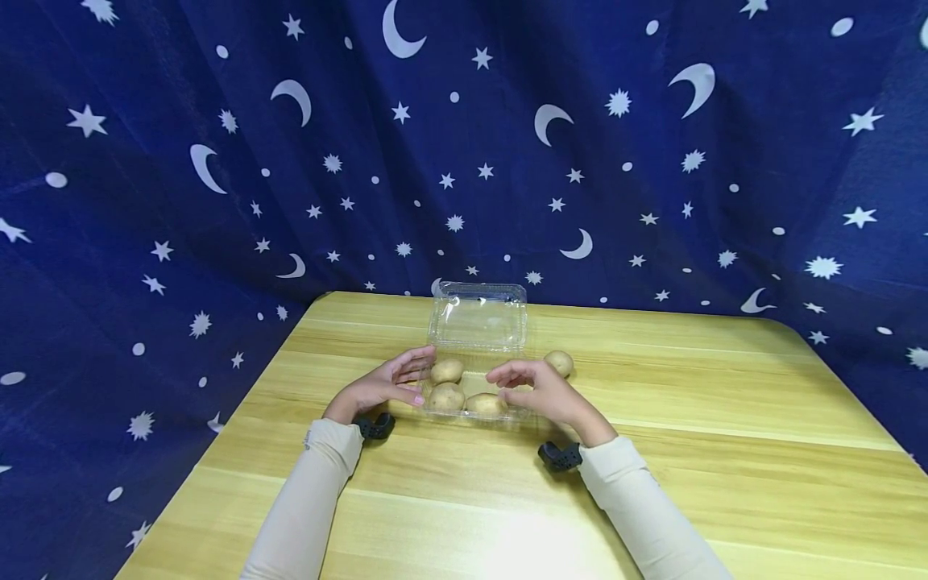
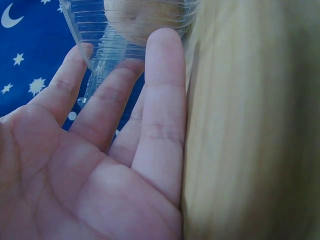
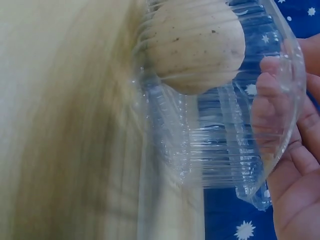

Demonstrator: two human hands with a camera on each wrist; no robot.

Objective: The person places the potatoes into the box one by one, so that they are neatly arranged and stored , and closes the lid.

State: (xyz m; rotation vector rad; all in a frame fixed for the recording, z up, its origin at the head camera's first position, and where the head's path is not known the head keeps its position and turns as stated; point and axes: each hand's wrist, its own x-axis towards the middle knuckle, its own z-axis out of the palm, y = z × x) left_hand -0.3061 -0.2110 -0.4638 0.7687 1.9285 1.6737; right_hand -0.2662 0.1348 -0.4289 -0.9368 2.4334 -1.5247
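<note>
A clear plastic clamshell box (image 1: 474,412) lies on the table with its lid (image 1: 478,318) raised at the back. Three potatoes sit inside it: one at the back left (image 1: 447,370), one at the front left (image 1: 445,397) and one at the front middle (image 1: 484,404). My left hand (image 1: 384,383), fingers extended, is at the box's left side wall. Over the right end of the box is my right hand (image 1: 540,391), its fingers loosely bent; in the right wrist view its fingertips (image 3: 267,85) show through the clear plastic. No object shows in either palm.
Another potato (image 1: 559,362) lies on the wooden table (image 1: 689,403), just beyond the right hand and right of the box. Black bands circle both wrists. A dark blue curtain (image 1: 464,145) with moons and stars hangs behind the table's far edge.
</note>
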